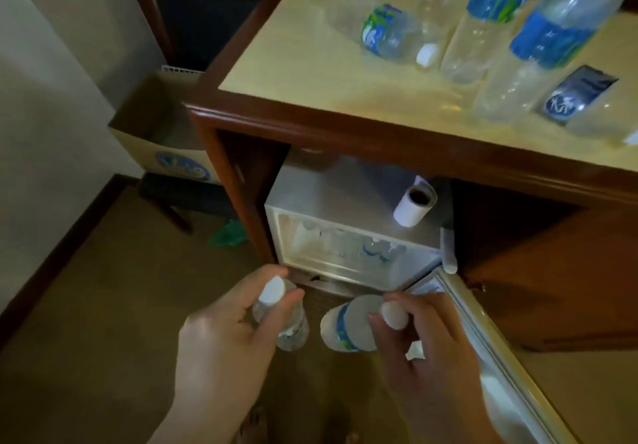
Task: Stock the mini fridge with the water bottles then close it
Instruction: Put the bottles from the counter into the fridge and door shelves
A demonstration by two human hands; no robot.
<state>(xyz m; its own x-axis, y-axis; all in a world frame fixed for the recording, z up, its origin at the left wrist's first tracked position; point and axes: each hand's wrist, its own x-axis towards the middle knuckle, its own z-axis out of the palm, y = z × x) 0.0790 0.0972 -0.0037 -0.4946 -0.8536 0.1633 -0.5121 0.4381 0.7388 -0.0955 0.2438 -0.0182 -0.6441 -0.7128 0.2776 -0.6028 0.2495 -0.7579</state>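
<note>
My left hand point(224, 333) grips a small water bottle point(290, 326) near its white cap, hanging upright. My right hand point(424, 347) holds a second water bottle point(348, 326) with a blue label by its neck. Both are low in front of the open mini fridge point(345, 198), which sits inside a wooden cabinet. Bottles point(376, 252) show inside the fridge. Its door point(490, 350) stands open to the right. On the cabinet top point(293, 64) stand several more blue-labelled water bottles point(497, 19), and one bottle point(383, 31) lies on its side.
A white roll point(414, 205) lies on top of the fridge. A cardboard box point(162, 133) rests on a dark stool at the left by the wall. Something green point(228, 235) lies on the carpet beside the cabinet leg.
</note>
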